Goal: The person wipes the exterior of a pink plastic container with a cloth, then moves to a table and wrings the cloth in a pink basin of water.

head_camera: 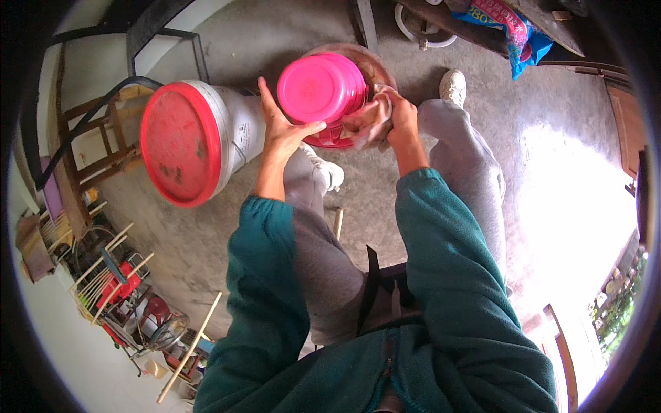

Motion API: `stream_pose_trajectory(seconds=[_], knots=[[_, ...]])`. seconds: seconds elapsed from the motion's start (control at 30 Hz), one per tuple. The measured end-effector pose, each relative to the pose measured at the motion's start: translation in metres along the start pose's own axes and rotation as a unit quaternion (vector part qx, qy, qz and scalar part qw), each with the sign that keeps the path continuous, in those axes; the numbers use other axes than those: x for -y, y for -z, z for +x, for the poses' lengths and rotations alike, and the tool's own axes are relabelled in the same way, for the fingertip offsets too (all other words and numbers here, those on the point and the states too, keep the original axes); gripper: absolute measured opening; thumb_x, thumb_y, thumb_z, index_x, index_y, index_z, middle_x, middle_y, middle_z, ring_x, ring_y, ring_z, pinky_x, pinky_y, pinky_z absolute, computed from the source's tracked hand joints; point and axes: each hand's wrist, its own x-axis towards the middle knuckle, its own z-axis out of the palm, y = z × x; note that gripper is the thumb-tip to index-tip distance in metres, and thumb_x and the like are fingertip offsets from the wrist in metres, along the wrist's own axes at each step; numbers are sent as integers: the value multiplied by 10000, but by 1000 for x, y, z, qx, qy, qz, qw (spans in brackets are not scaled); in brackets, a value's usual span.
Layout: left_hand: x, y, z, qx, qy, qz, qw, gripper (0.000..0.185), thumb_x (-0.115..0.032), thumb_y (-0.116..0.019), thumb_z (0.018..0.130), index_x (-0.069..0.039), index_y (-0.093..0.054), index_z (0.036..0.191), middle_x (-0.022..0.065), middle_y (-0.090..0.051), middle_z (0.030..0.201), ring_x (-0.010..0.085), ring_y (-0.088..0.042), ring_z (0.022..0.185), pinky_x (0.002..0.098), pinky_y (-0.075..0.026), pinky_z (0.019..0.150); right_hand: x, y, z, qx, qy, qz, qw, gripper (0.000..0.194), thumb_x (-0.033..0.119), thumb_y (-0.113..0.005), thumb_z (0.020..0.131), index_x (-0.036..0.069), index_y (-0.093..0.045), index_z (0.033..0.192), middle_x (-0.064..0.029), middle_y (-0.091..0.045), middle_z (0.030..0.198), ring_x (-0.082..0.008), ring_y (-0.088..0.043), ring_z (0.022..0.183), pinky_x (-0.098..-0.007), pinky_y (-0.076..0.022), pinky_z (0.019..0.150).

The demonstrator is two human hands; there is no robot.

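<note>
A bright pink plastic container is tipped so that a round flat face points up at me, over a round brownish basin. My left hand is at the container's lower left with thumb and fingers spread wide; whether its palm bears on the container cannot be told. In my right hand is a crumpled pinkish cloth, bunched against the container's right side. Below the container shows a darker pink-red plastic part, partly hidden by the cloth and my left thumb.
A large white bucket with a stained red lid stands left of my left hand. Wooden frames are farther left. Sticks, a fan and clutter lie lower left. A blue and pink bag hangs over a table edge upper right. My legs flank the work.
</note>
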Motion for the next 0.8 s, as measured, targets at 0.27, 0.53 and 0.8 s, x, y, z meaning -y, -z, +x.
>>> stream_pose_trajectory(seconds=[0.27,0.53,0.8], knots=[[13,2,13,91,-19,-50,994,1051,-65,-878,416,-11,-340,1318,132,-514,1222,231,-493,1147,349,-391,983,1,-31,15,-50,167,-289,941,211,114,-666,736,9,-686,917,-79,-673,799,-158,-635,722,-276,-494,670],[5,2,18,55,-63,152,985,978,-84,-903,442,-13,-382,1267,101,-439,1252,231,-447,1162,336,-358,1011,22,-33,22,-29,212,-522,826,268,264,-636,719,146,-692,954,-179,-661,861,-356,-629,869,-384,-509,741],[13,-2,21,89,-37,50,994,915,-32,-882,446,-20,-419,1235,87,-508,1199,215,-498,1103,339,-392,977,10,-33,-15,-89,220,-496,835,295,304,-615,726,91,-670,923,-223,-635,830,-392,-613,847,-412,-504,711]])
